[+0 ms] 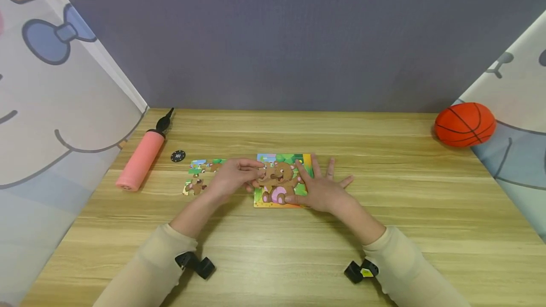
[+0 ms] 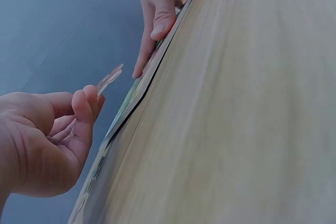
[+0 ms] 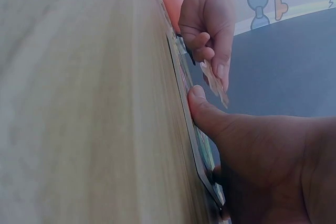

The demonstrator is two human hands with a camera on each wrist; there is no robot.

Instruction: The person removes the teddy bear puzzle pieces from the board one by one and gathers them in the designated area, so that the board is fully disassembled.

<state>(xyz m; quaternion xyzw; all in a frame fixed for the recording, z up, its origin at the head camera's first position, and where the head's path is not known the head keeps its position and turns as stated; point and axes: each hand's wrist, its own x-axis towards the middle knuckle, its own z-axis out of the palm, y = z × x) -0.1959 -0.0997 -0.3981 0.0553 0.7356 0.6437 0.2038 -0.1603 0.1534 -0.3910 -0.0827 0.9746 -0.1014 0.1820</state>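
Observation:
A bear jigsaw puzzle in its board (image 1: 264,205) lies flat on the table between the hands. My left hand (image 1: 232,176) pinches a puzzle piece (image 2: 109,79) between thumb and fingers. In both wrist views that piece is raised off the board, over its left part. My right hand (image 1: 326,191) rests with spread, straight fingers on the board's right side, its thumb (image 3: 202,106) along the near part. Loose puzzle pieces (image 1: 195,187) lie to the left of the board, some partly hidden behind the left hand.
A pink hand pump (image 1: 142,160) with a black nozzle lies at the table's left. Beside it is a round black chip (image 1: 178,156). A red ball with basketball lines (image 1: 465,124) sits at the far right corner. A dark grey panel (image 1: 290,37) rises behind the table.

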